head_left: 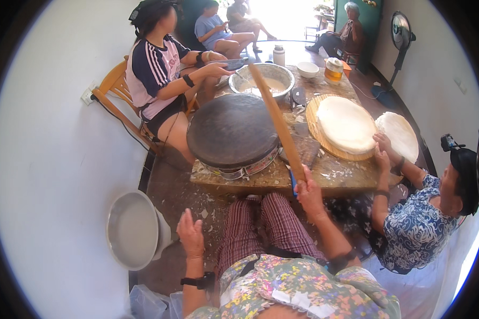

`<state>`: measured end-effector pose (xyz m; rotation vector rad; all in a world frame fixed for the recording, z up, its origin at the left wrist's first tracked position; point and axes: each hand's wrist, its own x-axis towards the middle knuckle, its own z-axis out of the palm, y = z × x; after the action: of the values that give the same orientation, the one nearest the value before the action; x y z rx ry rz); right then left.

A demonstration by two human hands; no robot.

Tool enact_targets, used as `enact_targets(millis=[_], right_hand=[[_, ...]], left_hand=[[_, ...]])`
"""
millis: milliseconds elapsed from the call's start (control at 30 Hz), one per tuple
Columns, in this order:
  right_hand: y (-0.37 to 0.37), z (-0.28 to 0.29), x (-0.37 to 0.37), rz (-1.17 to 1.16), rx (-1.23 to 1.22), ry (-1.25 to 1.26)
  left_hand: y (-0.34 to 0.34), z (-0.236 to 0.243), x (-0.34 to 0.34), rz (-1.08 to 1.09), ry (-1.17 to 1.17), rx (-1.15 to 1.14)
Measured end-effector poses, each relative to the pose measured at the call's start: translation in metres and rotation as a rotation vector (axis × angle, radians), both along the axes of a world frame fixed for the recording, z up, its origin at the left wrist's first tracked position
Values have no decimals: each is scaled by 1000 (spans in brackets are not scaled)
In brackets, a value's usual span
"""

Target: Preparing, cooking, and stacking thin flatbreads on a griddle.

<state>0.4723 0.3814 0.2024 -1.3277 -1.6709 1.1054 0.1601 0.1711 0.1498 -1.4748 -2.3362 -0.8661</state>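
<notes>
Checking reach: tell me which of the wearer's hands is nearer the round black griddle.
Right. The right hand grips the wooden stick beside the griddle; the left hand hovers lower, off the table.

Blown-out doorway glare, fisheye-warped rim

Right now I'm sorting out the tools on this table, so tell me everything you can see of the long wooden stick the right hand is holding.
The long wooden stick is a flat, narrow slat of pale brown wood, bare and smooth-looking. The right hand grips its lower end, where a bit of blue shows. It slants up and away, crossing the right edge of the round dark griddle, with its far tip over the metal bowl of pale batter. Whether it touches either is unclear.
</notes>
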Motion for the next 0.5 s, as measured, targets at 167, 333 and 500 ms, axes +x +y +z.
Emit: enact_targets(millis=[167,333,500], right_hand=[[15,-3,35,77,437,-726],[26,11,38,78,381,-1011],[59,0,49,-62,349,-1028]], left_hand=[[-74,-47,-102,449,76,-186],[-101,-78,-124,747,40,-355],[-111,-91,-125,728,120,-433]])
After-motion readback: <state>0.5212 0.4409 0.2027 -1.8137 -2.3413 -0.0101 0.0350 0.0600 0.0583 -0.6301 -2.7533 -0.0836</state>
